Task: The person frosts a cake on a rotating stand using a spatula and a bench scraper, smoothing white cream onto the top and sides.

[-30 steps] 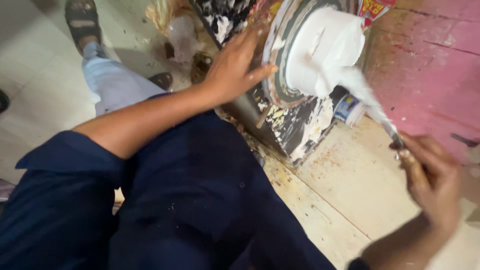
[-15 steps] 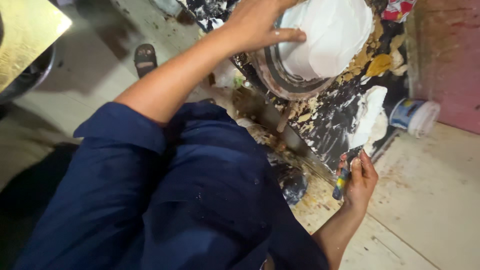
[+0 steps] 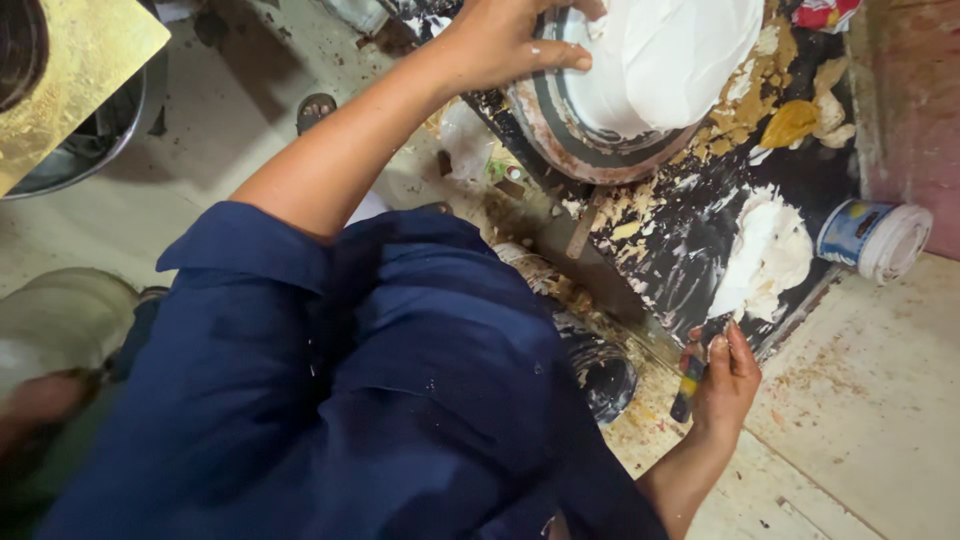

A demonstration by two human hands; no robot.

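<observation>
Since a moment ago the left hand (image 3: 505, 45) has stayed put, fingers spread on the disc (image 3: 640, 95) that is coated in white paste. The right hand (image 3: 725, 375) has dropped from the disc's side to the black board (image 3: 690, 235), fingers clenched round a knife (image 3: 688, 380) at the paste heap (image 3: 765, 255), as if reloading. Far right lies a blue tub (image 3: 870, 235) with a white lid, and a red packet (image 3: 825, 12) sits above.

Pale, stained floor tiles (image 3: 860, 400) at 4 o'clock meet a worn pink wall (image 3: 915, 120) at 2 o'clock — debris scattered throughout.
</observation>
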